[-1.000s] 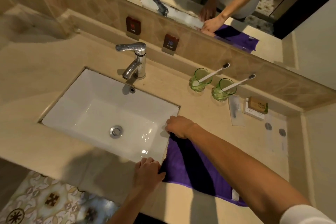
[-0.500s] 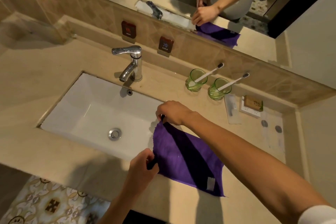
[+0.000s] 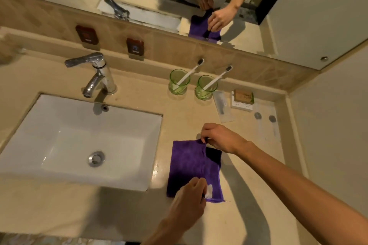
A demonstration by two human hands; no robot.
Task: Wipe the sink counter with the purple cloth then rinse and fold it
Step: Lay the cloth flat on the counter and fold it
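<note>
The purple cloth [image 3: 190,165] lies folded in half on the beige sink counter [image 3: 249,185], just right of the white sink basin [image 3: 69,135]. My right hand [image 3: 219,138] pinches the cloth's far right corner. My left hand [image 3: 189,199] pinches its near right corner, beside a small white label [image 3: 209,193]. A dark strip of the cloth's lower layer shows under my right wrist.
A chrome faucet [image 3: 97,73] stands behind the basin. Two green cups [image 3: 179,82] with toothbrushes sit at the back wall, with a wrapped item [image 3: 223,107] and a small box [image 3: 243,98] to their right. A mirror above reflects my hands.
Both hands have carried the cloth's left edge over to the right, folding the cloth in half. The view has shifted closer to the counter.
</note>
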